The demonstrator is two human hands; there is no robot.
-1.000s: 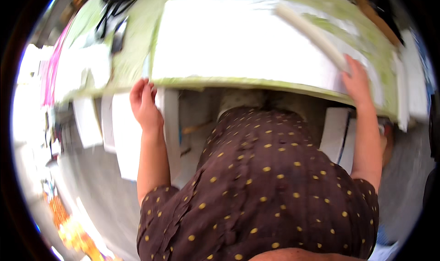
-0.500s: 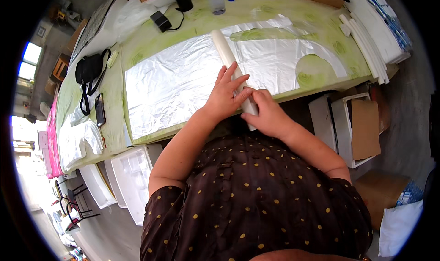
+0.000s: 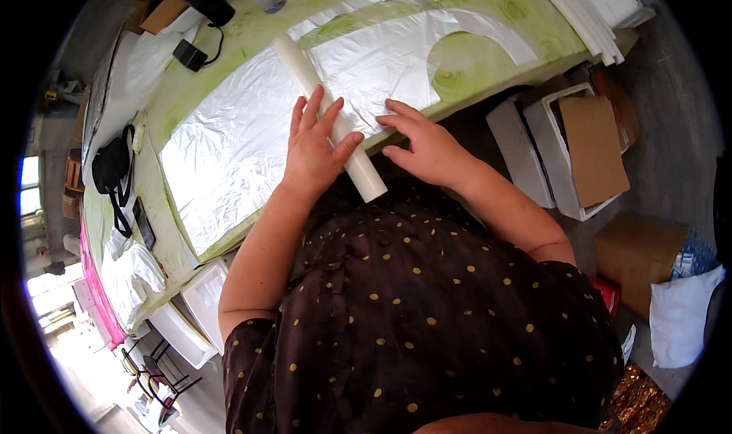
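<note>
A long white roll [image 3: 299, 67] lies across a sheet of shiny silver film [image 3: 252, 137] spread on the green table [image 3: 492, 68]. My left hand [image 3: 313, 148] rests flat on the roll near its front end, thumb hooked around it. My right hand [image 3: 425, 146] lies just right of the roll, fingers spread on the film at the table's front edge. The film has a half-round cut-out [image 3: 461, 57] on the right side.
A black bag [image 3: 111, 163], a phone [image 3: 143, 222] and clear plastic bags [image 3: 133, 270] lie at the table's left end. A black tool with a cable [image 3: 200, 0] is at the back. White foam boxes and cardboard [image 3: 591, 148] stand on the floor at right.
The view has tilted back from under the table edge to the tabletop. Both hands came together onto the roll and film; the left hand now lies flatter along the roll.
</note>
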